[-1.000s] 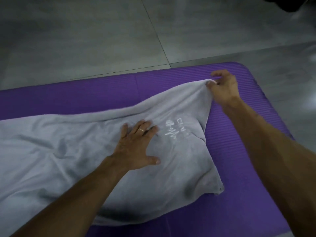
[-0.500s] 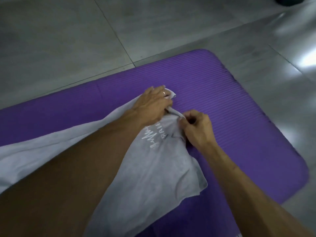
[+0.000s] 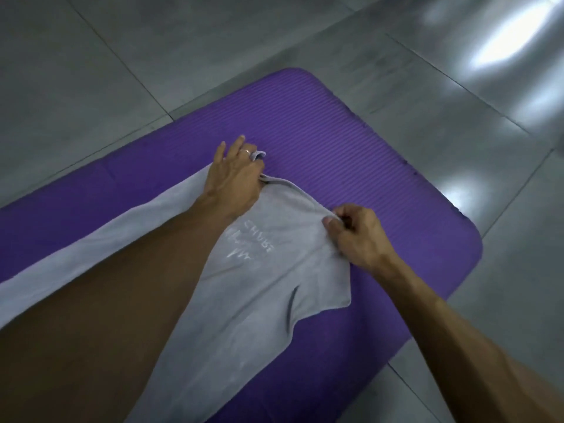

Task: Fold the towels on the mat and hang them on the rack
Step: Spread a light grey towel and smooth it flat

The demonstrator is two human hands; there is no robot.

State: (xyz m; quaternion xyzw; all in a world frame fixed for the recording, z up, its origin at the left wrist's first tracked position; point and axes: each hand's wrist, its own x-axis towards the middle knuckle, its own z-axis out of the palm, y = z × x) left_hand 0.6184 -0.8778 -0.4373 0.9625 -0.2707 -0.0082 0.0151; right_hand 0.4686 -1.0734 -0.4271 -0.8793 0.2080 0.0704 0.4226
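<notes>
A: Starting at the left — what lies there?

B: The grey towel [image 3: 244, 300] runs in from the left edge of the purple mat [image 3: 351, 148] and stretches toward the mat's far right corner, lying on the mat all the way. A bare forearm crosses over it.

A: And the left hand [image 3: 235, 178]?

B: It sits at the towel's far end, near the middle of the mat's far edge. Its grip is closed on the cloth there, with a small bunched corner of towel poking out beside the fingers [image 3: 241, 141]; two fingers point away, and a ring [image 3: 245, 151] shows on one.

A: Moving right?

B: A taut edge of towel runs from that hand to the right hand [image 3: 357, 233]. In between, pale lettering [image 3: 253, 245] shows on the cloth, too blurred to read surely.

A: The right hand's grip?

B: Thumb and curled fingers pinch the towel's edge — clamped on the cloth, lifting it a little off the mat. Below it a loose corner of towel lies flat on the mat.

A: Farther right?

B: Bare mat up to its rounded right-hand corners, then grey floor tiles [image 3: 457, 87] with bright glare on them.
</notes>
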